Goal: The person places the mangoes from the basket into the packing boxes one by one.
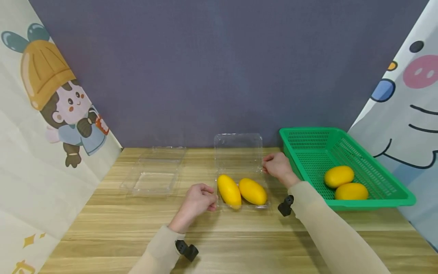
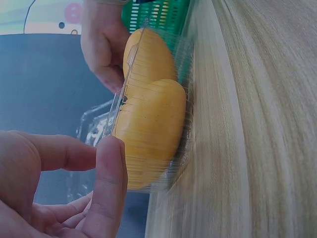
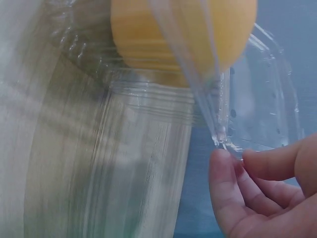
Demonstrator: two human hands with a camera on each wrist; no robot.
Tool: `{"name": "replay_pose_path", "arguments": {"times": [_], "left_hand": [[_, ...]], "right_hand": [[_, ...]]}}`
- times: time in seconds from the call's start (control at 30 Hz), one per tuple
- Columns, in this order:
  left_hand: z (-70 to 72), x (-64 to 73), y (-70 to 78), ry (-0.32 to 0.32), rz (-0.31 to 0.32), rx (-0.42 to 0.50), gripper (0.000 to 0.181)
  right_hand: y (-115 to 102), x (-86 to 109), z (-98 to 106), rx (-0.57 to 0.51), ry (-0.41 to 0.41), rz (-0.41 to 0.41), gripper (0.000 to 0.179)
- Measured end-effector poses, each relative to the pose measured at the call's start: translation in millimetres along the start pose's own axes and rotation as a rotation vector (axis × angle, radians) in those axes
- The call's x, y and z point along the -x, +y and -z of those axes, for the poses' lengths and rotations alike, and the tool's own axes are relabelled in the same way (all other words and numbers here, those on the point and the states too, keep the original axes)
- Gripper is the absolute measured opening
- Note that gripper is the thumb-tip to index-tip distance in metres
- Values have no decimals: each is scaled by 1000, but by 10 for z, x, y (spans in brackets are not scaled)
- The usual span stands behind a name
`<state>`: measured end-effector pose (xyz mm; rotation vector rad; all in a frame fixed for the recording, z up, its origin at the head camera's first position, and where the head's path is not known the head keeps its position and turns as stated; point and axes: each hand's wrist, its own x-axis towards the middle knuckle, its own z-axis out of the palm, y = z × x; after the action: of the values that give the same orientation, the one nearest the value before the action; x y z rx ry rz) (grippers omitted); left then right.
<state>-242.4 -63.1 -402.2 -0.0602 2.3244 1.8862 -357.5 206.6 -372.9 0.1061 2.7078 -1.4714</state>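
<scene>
A clear plastic clamshell box (image 1: 238, 152) stands on the table with its lid raised at the back. Two yellow mangoes lie side by side in its base, a left mango (image 1: 229, 191) and a right mango (image 1: 253, 191). My left hand (image 1: 199, 199) pinches the box's left rim between thumb and index finger, as the left wrist view shows. At the far right, my right hand (image 1: 277, 166) pinches the box near the hinge corner, its fingertips (image 3: 223, 166) right at the plastic edge beside the lid.
A second clear clamshell box (image 1: 154, 182) stands opened on the left. To the right is a green plastic basket (image 1: 403, 198) holding two more mangoes (image 1: 338, 176). A dark grey panel (image 1: 205, 76) rises behind the wooden table (image 1: 239, 243).
</scene>
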Motion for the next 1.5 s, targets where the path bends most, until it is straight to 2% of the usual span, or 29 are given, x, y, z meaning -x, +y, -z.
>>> {"name": "replay_pose_path", "arguments": {"times": [0.43,0.77,0.97,1.37,1.5], "left_hand": [[-1,28,17,-1,-27,8,26],[0,14,-9,-10,-16,19,25],[5,-18,-22,-9,-11,23,27],[14,-40,-43,-14,-10,26,27],[11,-41,-44,-14,-10,20,27]], "right_hand": [[-14,118,56,46,-7,80,15],[29,192,110,42,-47,132,25],[47,238,165,79,-39,171,27],[-37,326,251,-20,13,257,23],[-99,362,278,-116,0,233,24]]}}
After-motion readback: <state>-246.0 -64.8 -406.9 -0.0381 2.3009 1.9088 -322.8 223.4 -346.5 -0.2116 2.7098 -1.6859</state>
